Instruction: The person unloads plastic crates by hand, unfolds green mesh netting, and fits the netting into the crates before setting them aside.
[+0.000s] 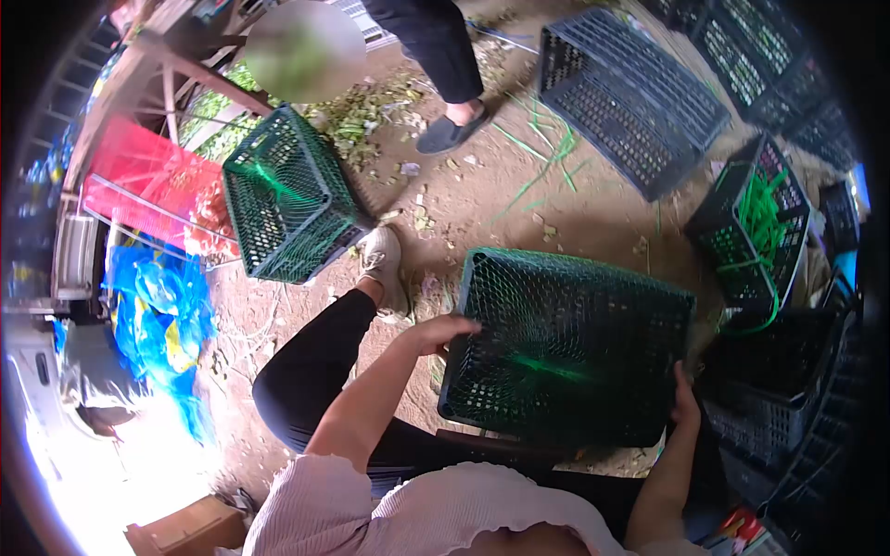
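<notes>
In front of me is a black plastic crate [603,315] with green netting stretched over it, bunched to a bright green gather near its middle. My left hand [447,332] grips the crate's left edge, its fingertips partly hidden behind the wall. At the right edge, my right hand [684,397] is closed on the rim, with some of its fingers out of sight. The crate is level with my knees, over my lap. Another black crate [292,195], also wrapped in green netting, stands on the ground by my left foot.
Beyond lies a dark crate [640,93] on its side, near loose green strips [561,144]. A crate holding green strips [765,218] stands right, above more stacked crates [769,398]. Another person's leg [440,56] is ahead. Blue plastic bags [158,306] and red netting [148,185] lie left.
</notes>
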Demonstrator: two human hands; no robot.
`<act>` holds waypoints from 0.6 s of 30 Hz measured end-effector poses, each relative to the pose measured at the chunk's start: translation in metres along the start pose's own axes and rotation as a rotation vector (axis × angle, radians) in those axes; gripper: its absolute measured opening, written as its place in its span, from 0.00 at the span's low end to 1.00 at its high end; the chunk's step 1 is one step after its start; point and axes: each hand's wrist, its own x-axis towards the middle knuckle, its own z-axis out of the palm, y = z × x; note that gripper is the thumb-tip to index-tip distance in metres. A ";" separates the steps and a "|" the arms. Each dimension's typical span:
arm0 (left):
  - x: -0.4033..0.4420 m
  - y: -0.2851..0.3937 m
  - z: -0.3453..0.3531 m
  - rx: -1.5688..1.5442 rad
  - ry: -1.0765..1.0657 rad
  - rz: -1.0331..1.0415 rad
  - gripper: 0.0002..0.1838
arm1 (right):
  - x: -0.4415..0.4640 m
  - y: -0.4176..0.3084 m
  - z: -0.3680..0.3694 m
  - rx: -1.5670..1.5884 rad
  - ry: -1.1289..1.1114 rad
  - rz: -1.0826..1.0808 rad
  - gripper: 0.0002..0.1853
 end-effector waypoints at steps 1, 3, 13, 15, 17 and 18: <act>-0.001 -0.006 0.002 -0.019 0.023 0.064 0.29 | 0.008 -0.003 -0.003 -0.103 0.002 -0.067 0.26; -0.020 -0.009 0.001 -0.157 0.047 0.219 0.25 | -0.021 -0.038 0.031 -0.287 -0.063 -0.128 0.26; -0.228 -0.057 -0.033 -0.943 0.716 0.713 0.16 | -0.144 -0.241 0.269 -0.223 -0.429 -1.283 0.31; -0.243 -0.078 -0.065 -1.078 0.713 0.799 0.14 | -0.150 -0.247 0.290 -0.336 -0.419 -1.312 0.29; -0.256 -0.108 -0.119 -1.050 0.736 0.901 0.11 | -0.142 -0.232 0.298 -0.466 -0.448 -1.313 0.24; -0.266 -0.101 -0.135 -1.089 0.741 0.887 0.07 | -0.129 -0.223 0.291 -0.477 -0.526 -1.272 0.23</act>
